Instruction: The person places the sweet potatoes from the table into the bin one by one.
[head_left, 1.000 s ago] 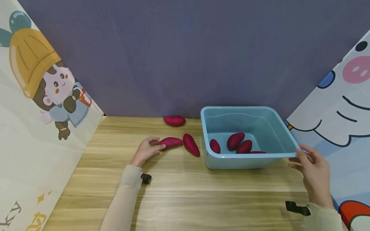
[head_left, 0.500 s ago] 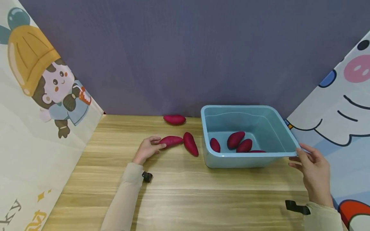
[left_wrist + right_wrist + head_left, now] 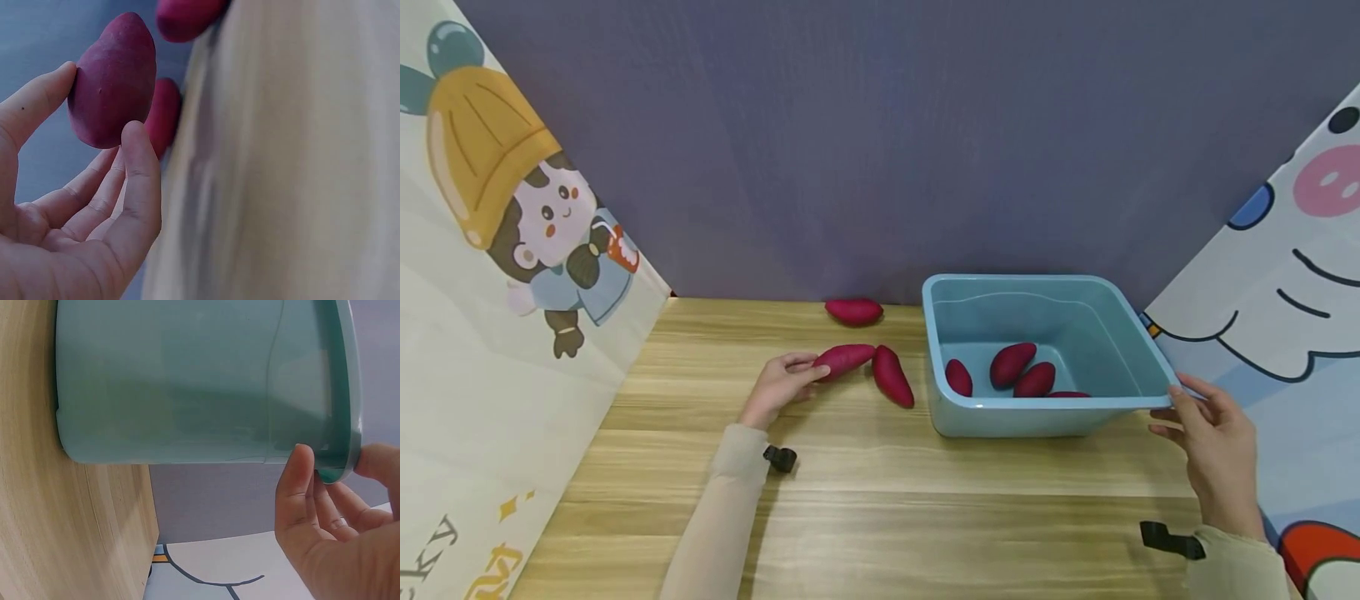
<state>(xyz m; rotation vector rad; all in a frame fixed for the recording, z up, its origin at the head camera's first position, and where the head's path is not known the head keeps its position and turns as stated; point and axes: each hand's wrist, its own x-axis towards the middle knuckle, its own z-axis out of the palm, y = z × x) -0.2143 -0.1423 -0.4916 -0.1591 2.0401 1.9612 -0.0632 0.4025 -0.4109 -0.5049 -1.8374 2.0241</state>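
My left hand (image 3: 781, 387) pinches one end of a red-skinned sweet potato (image 3: 844, 360) between thumb and fingers. In the left wrist view this sweet potato (image 3: 114, 81) is held by the thumb and index fingertip. Just to its right a second sweet potato (image 3: 892, 377) lies slanted on the table, and a third (image 3: 854, 312) lies by the back wall. My right hand (image 3: 1217, 446) grips the front right corner of a light blue plastic bin (image 3: 1018, 422). The right wrist view shows thumb and fingers on either side of the bin's rim (image 3: 354, 412).
Several sweet potatoes (image 3: 1012, 365) lie on the floor of the bin, one partly hidden by its front wall. The wooden table (image 3: 970, 533) meets a grey-blue back wall (image 3: 880, 150). Printed cartoon panels stand at the left (image 3: 497, 350) and right (image 3: 1307, 333).
The sweet potato in my left hand has lifted slightly off its earlier spot, and the one beside it has shifted a little. My right hand and the bin stay in place.
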